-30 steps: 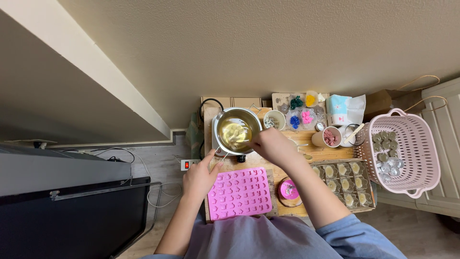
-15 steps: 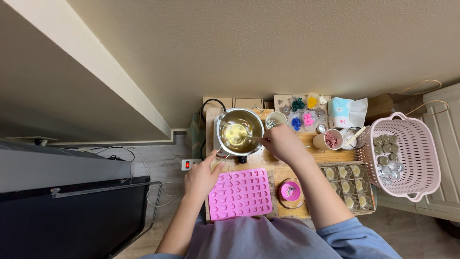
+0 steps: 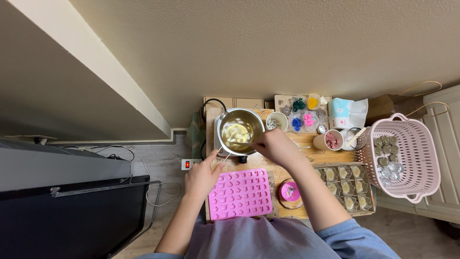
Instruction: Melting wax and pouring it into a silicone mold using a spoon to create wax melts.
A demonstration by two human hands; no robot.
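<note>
Fingers of your right hand are closing around a thin stirrer whose tip is dipping into the pot, which is holding pale yellow melted stuff. Your left hand is pinching the pot's handle at its near left rim, thumb and fingers folded on it. Just below your hands, a pink mould is lying flat on the wooden table, with a small pink dish beside it. Further right, a tray of filled cups is sitting next to a pink basket of small tins.
</note>
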